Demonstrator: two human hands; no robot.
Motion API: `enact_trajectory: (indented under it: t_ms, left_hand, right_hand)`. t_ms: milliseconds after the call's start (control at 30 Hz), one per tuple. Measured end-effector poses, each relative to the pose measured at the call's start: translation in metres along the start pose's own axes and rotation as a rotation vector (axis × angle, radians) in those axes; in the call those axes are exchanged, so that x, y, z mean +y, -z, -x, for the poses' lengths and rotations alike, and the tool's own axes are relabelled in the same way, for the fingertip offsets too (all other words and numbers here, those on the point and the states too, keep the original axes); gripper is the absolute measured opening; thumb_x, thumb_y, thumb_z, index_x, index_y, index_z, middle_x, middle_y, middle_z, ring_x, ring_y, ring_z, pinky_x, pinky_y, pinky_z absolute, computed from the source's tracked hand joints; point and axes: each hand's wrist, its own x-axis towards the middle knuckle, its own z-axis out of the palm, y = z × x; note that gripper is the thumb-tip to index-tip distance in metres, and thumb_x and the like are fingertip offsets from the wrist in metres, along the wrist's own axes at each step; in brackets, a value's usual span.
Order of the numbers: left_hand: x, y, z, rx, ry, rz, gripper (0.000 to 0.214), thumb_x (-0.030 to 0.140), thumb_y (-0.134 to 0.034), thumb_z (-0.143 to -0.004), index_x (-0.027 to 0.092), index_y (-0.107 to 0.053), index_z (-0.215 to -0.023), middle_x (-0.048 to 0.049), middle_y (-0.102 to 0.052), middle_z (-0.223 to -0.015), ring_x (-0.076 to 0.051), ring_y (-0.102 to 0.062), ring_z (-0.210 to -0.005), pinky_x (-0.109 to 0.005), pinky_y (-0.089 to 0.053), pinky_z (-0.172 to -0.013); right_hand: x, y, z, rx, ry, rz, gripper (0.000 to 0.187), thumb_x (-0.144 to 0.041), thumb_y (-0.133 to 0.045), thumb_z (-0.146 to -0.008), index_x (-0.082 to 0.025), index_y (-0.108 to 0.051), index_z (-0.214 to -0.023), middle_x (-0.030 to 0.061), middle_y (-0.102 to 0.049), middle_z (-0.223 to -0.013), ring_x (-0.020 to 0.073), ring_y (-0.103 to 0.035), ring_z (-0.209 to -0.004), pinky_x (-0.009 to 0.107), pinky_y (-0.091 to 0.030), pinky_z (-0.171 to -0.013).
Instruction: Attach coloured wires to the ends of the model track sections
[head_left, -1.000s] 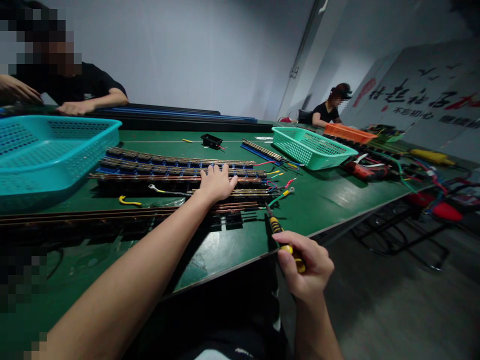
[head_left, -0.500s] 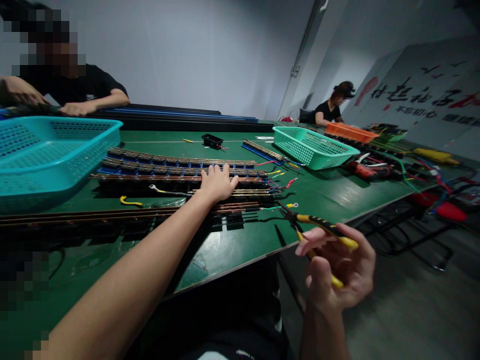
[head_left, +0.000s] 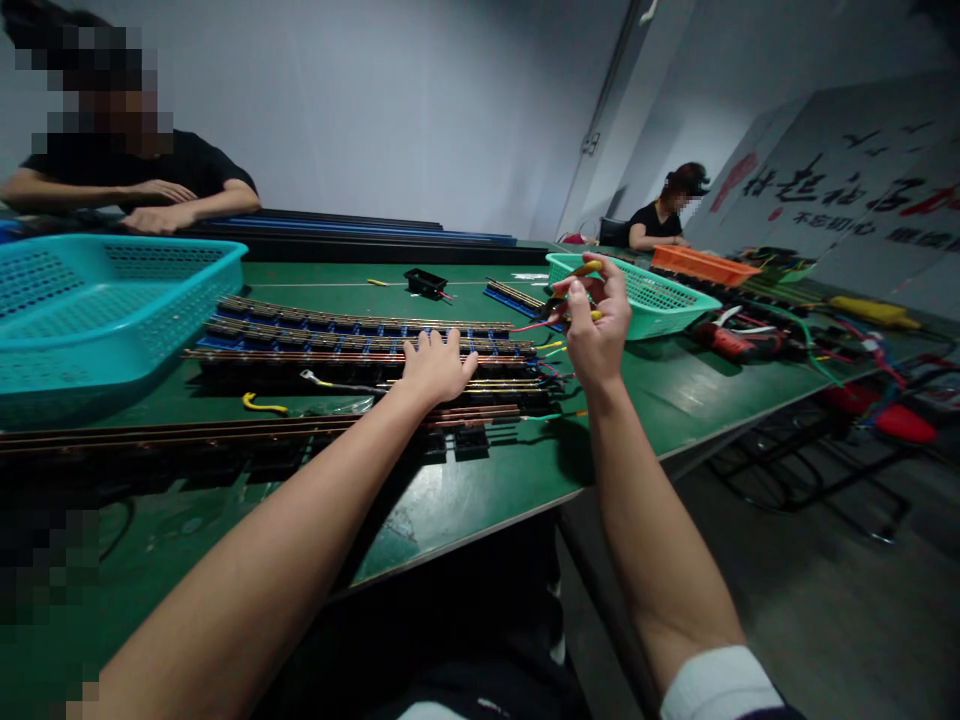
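Note:
My left hand (head_left: 437, 368) lies flat with spread fingers on a row of long rail strips (head_left: 322, 345) with metal bars and blue and black bases. Up over the right end of the strips, my right hand (head_left: 600, 315) is closed around yellow-and-black pliers (head_left: 587, 270). The jaws are partly hidden by my fingers and seem to be near a red wire (head_left: 532, 326). Several coloured wires (head_left: 553, 348) stick out from the strip ends below. Nearer me lies a longer strip with copper bars (head_left: 187, 432), a green wire at its right end.
A blue basket (head_left: 120, 335) stands at the left, a green basket (head_left: 637, 290) behind my right hand. A yellow hooked piece (head_left: 262, 404) and a small black box (head_left: 426, 283) lie on the green table (head_left: 450, 510). Two people sit across the table.
My right hand has moved up and forward with the pliers, from the table's front edge to above the strip ends. My left hand has stayed in place. The person at left has shifted a hand.

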Motion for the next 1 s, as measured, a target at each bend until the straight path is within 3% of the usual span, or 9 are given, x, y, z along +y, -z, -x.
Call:
enact_trajectory:
  t_ms: [167, 400, 667, 867, 1000]
  left_hand:
    - [0.0, 0.0, 0.0, -0.005, 0.004, 0.0, 0.06, 0.053, -0.031, -0.101, 0.012, -0.046, -0.142, -0.0243, -0.051, -0.147, -0.04, -0.044, -0.138, -0.058, -0.036, -0.11]
    - [0.0, -0.002, -0.001, 0.001, 0.008, -0.01, 0.061, 0.054, -0.029, -0.101, 0.012, -0.044, -0.144, -0.0239, -0.05, -0.149, -0.039, -0.043, -0.139, -0.058, -0.036, -0.11]
    - [0.0, -0.001, -0.001, -0.002, 0.007, -0.017, 0.062, 0.054, -0.029, -0.101, 0.012, -0.045, -0.144, -0.0236, -0.052, -0.146, -0.04, -0.044, -0.139, -0.058, -0.037, -0.11]
    - [0.0, -0.001, 0.0, 0.008, 0.007, -0.011, 0.061, 0.053, -0.031, -0.101, 0.012, -0.046, -0.143, -0.0241, -0.052, -0.145, -0.04, -0.045, -0.137, -0.058, -0.038, -0.109]
    - [0.0, -0.002, 0.0, 0.02, 0.007, -0.008, 0.061, 0.054, -0.032, -0.101, 0.012, -0.047, -0.143, -0.0241, -0.053, -0.144, -0.04, -0.046, -0.137, -0.059, -0.038, -0.109]
  right_hand:
    - [0.046, -0.014, -0.01, -0.021, -0.103, 0.007, 0.035, -0.045, -0.051, -0.096, -0.031, -0.051, -0.128, 0.0019, -0.066, -0.093, 0.0091, -0.057, -0.056, 0.026, -0.051, -0.051]
    - [0.067, -0.011, -0.001, -0.031, -0.183, -0.011, 0.037, -0.046, -0.057, -0.093, -0.028, -0.05, -0.123, 0.0019, -0.066, -0.091, 0.01, -0.062, -0.059, 0.027, -0.054, -0.055]
    - [0.068, -0.012, 0.006, -0.109, -0.228, 0.063, 0.033, -0.054, -0.053, -0.094, -0.026, -0.05, -0.112, -0.0012, -0.062, -0.082, 0.0096, -0.061, -0.055, 0.026, -0.049, -0.053]
    - [0.055, -0.011, 0.012, -0.147, -0.204, 0.164, 0.037, -0.061, -0.055, -0.091, -0.025, -0.056, -0.099, -0.0034, -0.058, -0.07, 0.0086, -0.052, -0.05, 0.025, -0.04, -0.049]
    - [0.052, -0.011, 0.015, -0.278, -0.156, 0.199, 0.035, -0.059, -0.06, -0.088, -0.024, -0.062, -0.092, -0.0065, -0.048, -0.059, 0.0083, -0.041, -0.051, 0.025, -0.032, -0.052]
